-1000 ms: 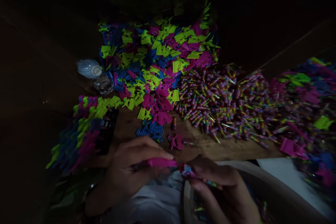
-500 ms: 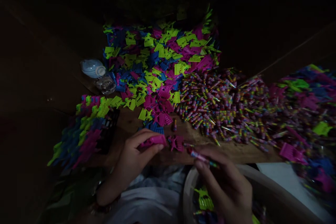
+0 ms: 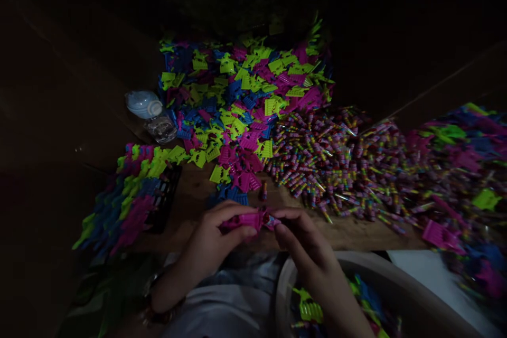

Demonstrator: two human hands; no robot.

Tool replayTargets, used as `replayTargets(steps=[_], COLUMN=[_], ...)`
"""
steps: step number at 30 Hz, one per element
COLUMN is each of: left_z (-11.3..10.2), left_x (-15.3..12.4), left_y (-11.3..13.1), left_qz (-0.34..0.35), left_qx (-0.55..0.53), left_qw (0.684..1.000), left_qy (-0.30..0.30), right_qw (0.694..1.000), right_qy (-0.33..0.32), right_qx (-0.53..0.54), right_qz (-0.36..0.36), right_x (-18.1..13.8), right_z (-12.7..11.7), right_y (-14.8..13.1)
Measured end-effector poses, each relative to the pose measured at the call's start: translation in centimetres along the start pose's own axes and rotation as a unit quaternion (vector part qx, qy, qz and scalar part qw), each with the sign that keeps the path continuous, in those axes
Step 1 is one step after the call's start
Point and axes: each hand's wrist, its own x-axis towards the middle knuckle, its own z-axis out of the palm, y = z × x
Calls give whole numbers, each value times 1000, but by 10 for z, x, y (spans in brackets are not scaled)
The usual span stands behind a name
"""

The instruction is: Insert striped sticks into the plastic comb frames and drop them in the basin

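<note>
My left hand [image 3: 209, 240] pinches a pink plastic comb-shaped piece [image 3: 242, 220] near the table's front edge. My right hand [image 3: 307, 245] is closed on a small multicoloured wrapped stick [image 3: 272, 220] whose end meets the pink piece. Just beyond my fingers lies a big heap of green, pink and blue comb pieces [image 3: 241, 111]. To its right spreads a pile of multicoloured sticks [image 3: 336, 161]. The scene is very dark.
A round basin [image 3: 400, 280] with finished pieces sits at my lower right. A clear bottle with a pale cap [image 3: 148, 113] lies at the left. A stack of comb pieces [image 3: 122, 200] stands left, and another heap [image 3: 467, 169] at the far right.
My hands were apart half a second ago, the right one over the basin; now they have come together, with the stick's end at the pink piece.
</note>
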Motion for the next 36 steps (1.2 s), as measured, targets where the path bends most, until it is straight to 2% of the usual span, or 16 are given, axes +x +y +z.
replayTargets(steps=[6,12,15,18,22,27,36], left_z=[0,-3,-3,-4,-4,-3,-3], left_x=[-8,-15,-16,-16,-14,-10,-5], left_y=[7,9,9,9,13,16,-3], left_qz=[65,132,139,103,11,-79,-150], left_qx=[67,79,75,72,50,-15,-70], left_qw=[995,988,987,992,999,996,985], left_qy=[38,29,24,13,-6,-27,-41], right_qw=[983,971,967,955,943,932,842], right_qy=[-6,-15,-23,-59,-109,-103,-72], right_qx=[-122,-166,-186,-219,-250,-293,-433], right_qz=[-140,-168,-173,-190,-189,-188,-314], right_x=[-4,-7,-7,-5,-1,-4,0], right_z=[0,-1,-3,-6,-6,-1,6], right_y=[0,-3,-2,-3,-5,-5,16])
